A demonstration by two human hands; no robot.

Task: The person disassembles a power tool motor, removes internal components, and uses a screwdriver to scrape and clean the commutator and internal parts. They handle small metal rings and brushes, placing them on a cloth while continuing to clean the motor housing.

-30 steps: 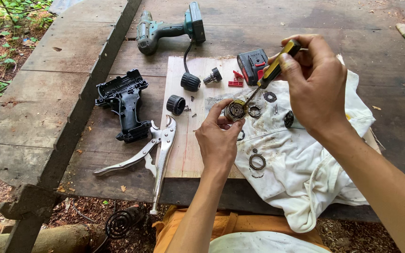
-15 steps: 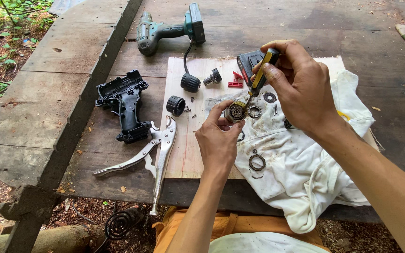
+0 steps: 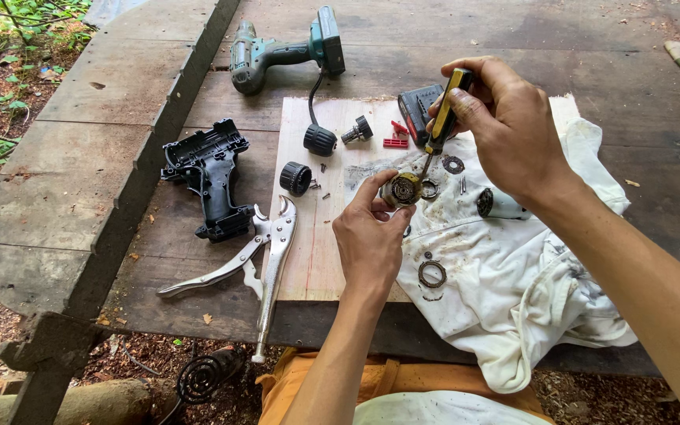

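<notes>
Weathered grey planks made up the outdoor workbench (image 3: 513, 39) where we found a person seated over a stripped-down power tool. Their left hand (image 3: 371, 236) pinched a small round gear housing (image 3: 400, 190) between thumb and fingertips, holding it just above a pale plywood board (image 3: 308, 260), beside the edge of a stained white cloth (image 3: 513, 291). Their right hand (image 3: 505, 126) was closed around the yellow-and-black handle of a screwdriver (image 3: 442, 118), which stood nearly upright with its tip set into the open face of the housing.

We counted several loose parts near the hands: a toothed metal ring (image 3: 432, 273) on the cloth close to the left wrist, a second ring (image 3: 453, 164) just beside the screwdriver shaft, and a grey cylindrical motor (image 3: 501, 205) lying partly under the right wrist. On the board, well apart from the housing, sat a black knurled collar (image 3: 295, 178), a black chuck (image 3: 319, 140), a smaller fitting (image 3: 357, 130) and some red plastic pieces (image 3: 395, 135). A dark battery pack (image 3: 417, 110) rested behind the screwdriver.

To the left we saw an empty black drill casing (image 3: 210, 177) touching a pair of locking pliers (image 3: 265, 252) whose handles reached the bench edge. A green cordless drill (image 3: 285, 51) lay at the far side.
</notes>
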